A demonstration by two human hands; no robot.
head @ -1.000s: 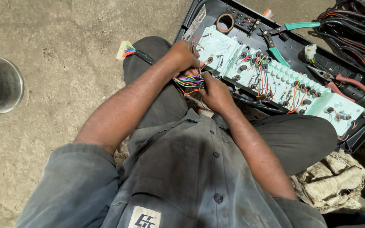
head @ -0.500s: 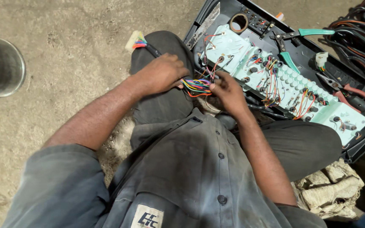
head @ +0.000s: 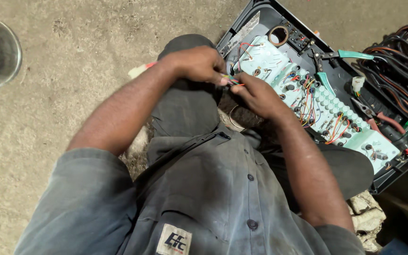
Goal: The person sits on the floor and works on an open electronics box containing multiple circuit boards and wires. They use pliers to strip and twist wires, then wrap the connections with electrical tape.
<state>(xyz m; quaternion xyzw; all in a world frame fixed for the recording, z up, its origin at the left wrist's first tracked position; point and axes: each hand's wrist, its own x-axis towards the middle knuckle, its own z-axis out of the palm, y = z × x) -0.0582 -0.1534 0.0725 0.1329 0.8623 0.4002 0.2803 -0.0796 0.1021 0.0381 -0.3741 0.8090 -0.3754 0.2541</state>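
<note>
Over your lap, both hands meet on a small bunch of coloured wires (head: 233,81). Your left hand (head: 199,63) is closed, pinching the bunch between thumb and fingertips; your right hand (head: 257,94) is closed on the same bunch from the other side, knuckles up. The wires sit just off the near edge of the pale green panel (head: 317,101), which lies in a black case (head: 404,146) on the concrete floor (head: 72,56).

Judgement: the wires are light, thin and limp, with slick insulation, so they will slip unless pinched close to the ends. Bare tips would be fragile; grip on the insulation just behind them, not on the strands.

Green-handled pliers (head: 341,55) and red-handled pliers (head: 378,120) rest on the case, well apart from your hands. A black cable bundle (head: 397,66) lies beyond.
</note>
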